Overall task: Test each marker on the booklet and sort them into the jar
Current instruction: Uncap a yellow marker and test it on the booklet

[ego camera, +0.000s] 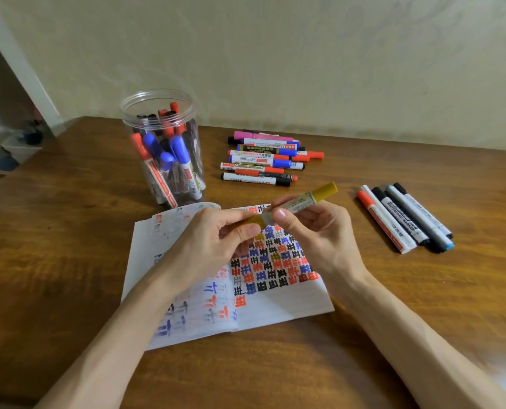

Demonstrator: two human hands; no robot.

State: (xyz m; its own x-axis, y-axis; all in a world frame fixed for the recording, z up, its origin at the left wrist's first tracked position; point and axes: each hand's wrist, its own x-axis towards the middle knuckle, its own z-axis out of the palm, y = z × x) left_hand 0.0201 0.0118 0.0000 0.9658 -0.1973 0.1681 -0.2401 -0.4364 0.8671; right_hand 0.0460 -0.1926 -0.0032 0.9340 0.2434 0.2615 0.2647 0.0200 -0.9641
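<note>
Above the open booklet I hold a yellow marker with both hands. My right hand grips its pale barrel, the yellow rear end pointing up and to the right. My left hand pinches the yellow cap at the marker's lower left end. The booklet's pages carry many red, blue and black test marks. A clear plastic jar stands behind the booklet to the left, holding several red, blue and black markers.
A pile of several markers lies behind the booklet, right of the jar. A second row of several markers lies at the right. The wooden table meets a wall at the back.
</note>
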